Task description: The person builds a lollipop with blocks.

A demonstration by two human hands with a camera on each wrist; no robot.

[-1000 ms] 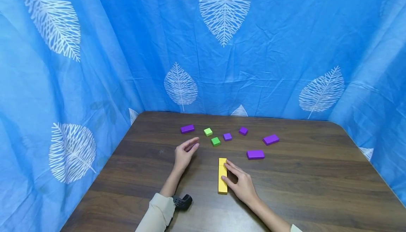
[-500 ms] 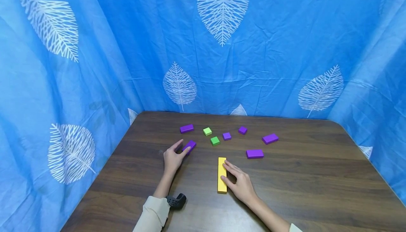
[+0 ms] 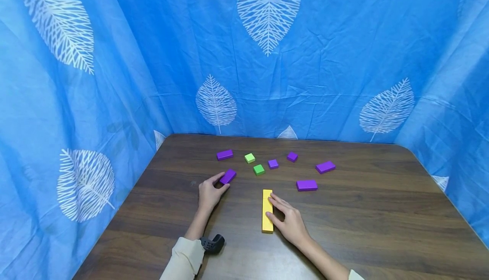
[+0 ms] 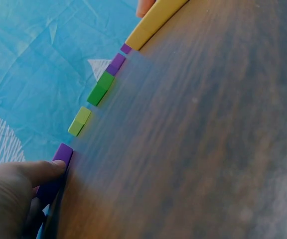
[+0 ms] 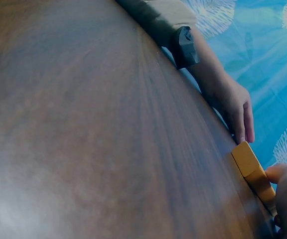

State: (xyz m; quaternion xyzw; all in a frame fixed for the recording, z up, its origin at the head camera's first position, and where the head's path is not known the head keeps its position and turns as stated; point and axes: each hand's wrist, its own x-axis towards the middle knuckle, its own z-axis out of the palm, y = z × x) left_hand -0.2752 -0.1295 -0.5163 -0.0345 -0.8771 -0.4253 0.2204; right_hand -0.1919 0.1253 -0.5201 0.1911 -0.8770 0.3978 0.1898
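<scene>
My left hand (image 3: 210, 193) holds a purple block (image 3: 229, 176) on the table, thumb at its near end and a finger along its far left side. In the left wrist view the thumb lies against this purple block (image 4: 63, 153). My right hand (image 3: 291, 222) rests with thumb and fingertips on the right side of a yellow bar, a long yellow block (image 3: 267, 222) with a short yellow block (image 3: 267, 193) at its far end. In the right wrist view the thumb touches the yellow bar (image 5: 255, 177); the other fingers are mostly hidden there.
Beyond the hands lie a light green block (image 3: 250, 158), a green block (image 3: 259, 170), two small purple blocks and several longer ones, such as the purple block (image 3: 307, 185) at right. Blue leaf-patterned cloth (image 3: 324, 59) hangs behind the wooden table (image 3: 382, 212).
My left hand has moved left and come onto the purple block it had covered from view; its thumb then slid to the near end. My right hand stays at the yellow bar.
</scene>
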